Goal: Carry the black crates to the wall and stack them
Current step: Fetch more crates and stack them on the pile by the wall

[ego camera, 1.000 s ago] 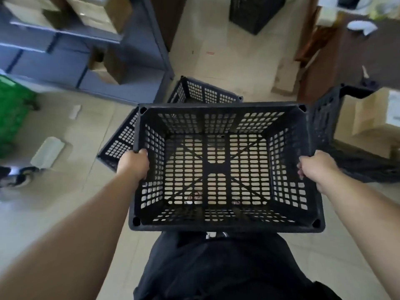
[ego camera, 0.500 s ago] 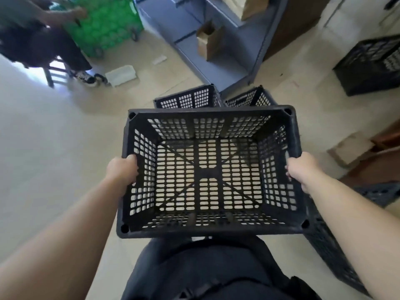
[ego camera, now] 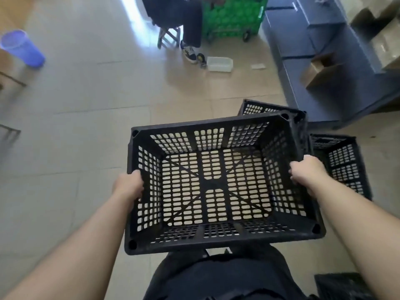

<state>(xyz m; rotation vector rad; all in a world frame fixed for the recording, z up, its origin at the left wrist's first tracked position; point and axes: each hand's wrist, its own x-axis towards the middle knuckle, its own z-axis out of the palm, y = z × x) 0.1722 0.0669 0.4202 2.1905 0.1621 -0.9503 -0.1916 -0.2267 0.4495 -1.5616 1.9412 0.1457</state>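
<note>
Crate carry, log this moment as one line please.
phase: carrying | crate: lifted, empty | left hand: gripping left rim | right hand: gripping right rim | floor crates: at right

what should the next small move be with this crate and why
Probably keep carrying it forward. The black crate is held off the floor, left hand and right hand gripping its side rims, and no wall or stack is in view yet. Open tile floor lies ahead.

Bright, even daylight from the top of the view, with a white glare streak across the floor. Soft, faint shadows only. Slight motion blur throughout; purple bin smeared. Strong wide-angle bending at edges, shelving leaning.
</note>
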